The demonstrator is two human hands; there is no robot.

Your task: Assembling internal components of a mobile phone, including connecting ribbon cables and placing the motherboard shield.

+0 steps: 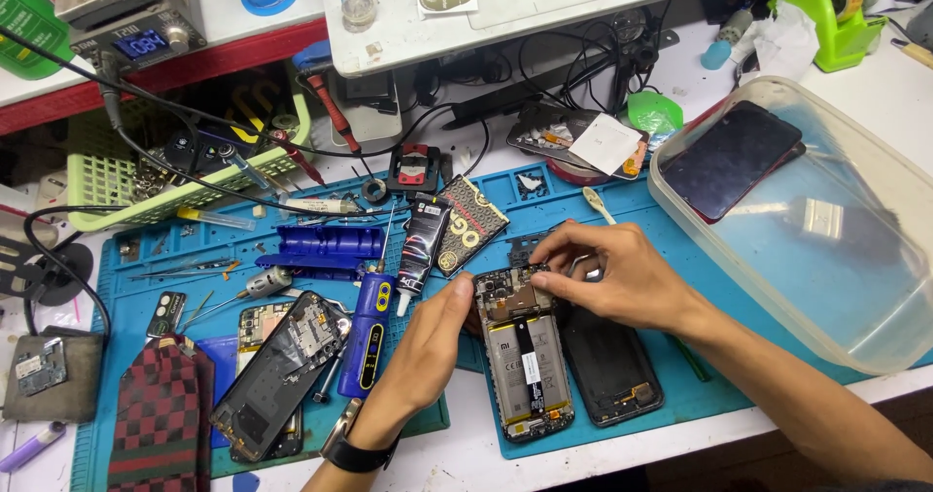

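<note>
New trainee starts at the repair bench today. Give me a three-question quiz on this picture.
1. True or false: the opened phone lies on the blue mat.
2. Which of the hands steadies the phone's side? A) left hand B) right hand
3. Fill in: inside the clear plastic tub a dark ____ leans against the wall.

Key: 1 true; 2 A; 3 screen panel.
</note>
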